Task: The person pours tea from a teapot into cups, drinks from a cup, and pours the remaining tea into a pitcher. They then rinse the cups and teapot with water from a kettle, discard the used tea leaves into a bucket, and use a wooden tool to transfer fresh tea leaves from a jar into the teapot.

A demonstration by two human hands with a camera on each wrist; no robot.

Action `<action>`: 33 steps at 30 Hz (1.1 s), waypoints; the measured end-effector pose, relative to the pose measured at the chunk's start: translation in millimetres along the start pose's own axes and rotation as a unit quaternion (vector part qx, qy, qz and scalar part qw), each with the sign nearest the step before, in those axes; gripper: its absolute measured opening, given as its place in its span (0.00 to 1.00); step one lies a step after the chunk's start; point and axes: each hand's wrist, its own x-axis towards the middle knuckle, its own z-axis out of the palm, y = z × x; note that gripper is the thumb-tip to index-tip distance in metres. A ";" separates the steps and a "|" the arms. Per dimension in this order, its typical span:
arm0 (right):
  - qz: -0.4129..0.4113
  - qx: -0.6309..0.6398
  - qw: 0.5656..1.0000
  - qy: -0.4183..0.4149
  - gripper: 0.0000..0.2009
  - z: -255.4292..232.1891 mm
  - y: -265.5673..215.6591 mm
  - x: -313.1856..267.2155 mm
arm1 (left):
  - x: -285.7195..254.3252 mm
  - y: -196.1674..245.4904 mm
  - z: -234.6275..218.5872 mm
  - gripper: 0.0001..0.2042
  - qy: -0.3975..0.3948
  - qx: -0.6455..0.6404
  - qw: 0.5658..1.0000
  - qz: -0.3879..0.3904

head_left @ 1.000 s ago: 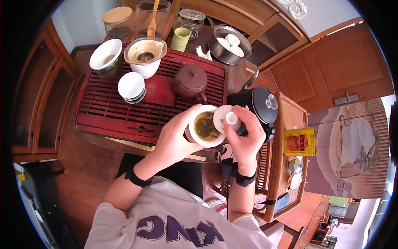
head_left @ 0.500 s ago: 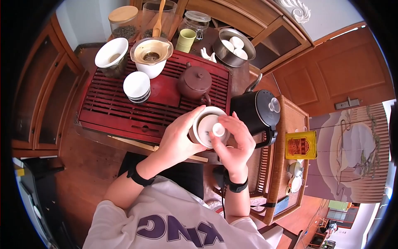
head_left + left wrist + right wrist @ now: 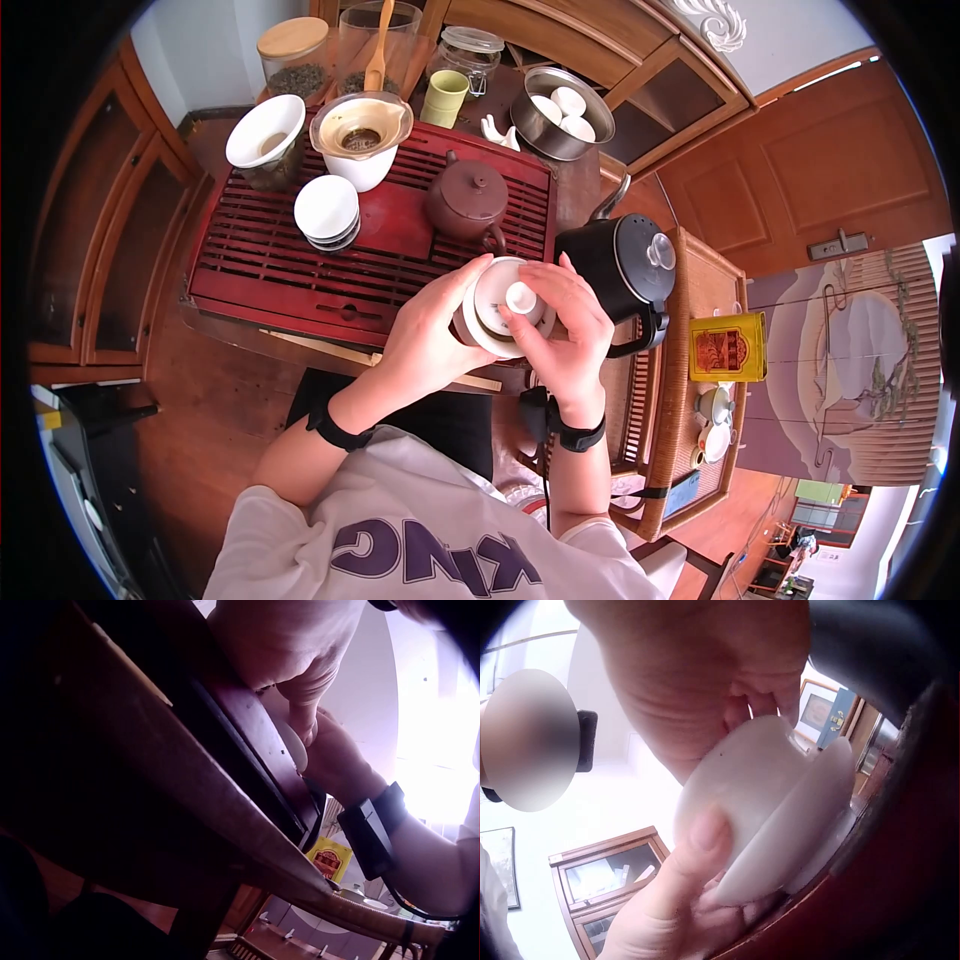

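In the head view, my left hand (image 3: 415, 325) holds a white gaiwan bowl (image 3: 470, 325) just over the tea tray's near right edge, fingers and thumb around its side. Its white lid (image 3: 490, 287) lies over the mouth, hiding the tea inside. My right hand (image 3: 572, 335) grips the lid, thumb beside the round knob (image 3: 520, 297) and fingers over the far side. The right wrist view shows the white bowl (image 3: 742, 780) side-on, with a wide flared saucer-like edge (image 3: 787, 832) and the left thumb pressed on the bowl.
A slatted red tea tray (image 3: 390, 225) bears a brown clay teapot (image 3: 468, 200), stacked white cups (image 3: 327, 208), a white pitcher with strainer (image 3: 360, 150) and a funnel-topped jar (image 3: 266, 135). A black kettle (image 3: 620, 255) stands right. Behind are a metal bowl (image 3: 595, 140) and a green cup (image 3: 444, 98).
My right hand has brought the lid leftward from the bowl's right side onto its mouth, covering the tea and leaves seen earlier. The left hand keeps its hold on the bowl.
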 end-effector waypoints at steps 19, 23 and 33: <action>0.040 -0.105 0.992 0.065 0.16 -23.5 -1.5 -11.4 | -0.2 0.9 0.7 0.45 0.002 -0.004 1.000 -0.007; 0.055 -0.093 0.993 0.039 0.15 -27.8 -12.4 -17.7 | -0.2 1.4 0.9 0.45 -0.001 -0.007 1.000 -0.012; -0.004 -0.046 0.999 0.001 0.19 -0.2 -15.6 -5.9 | -0.5 -0.4 2.9 0.51 0.011 -0.015 1.000 0.002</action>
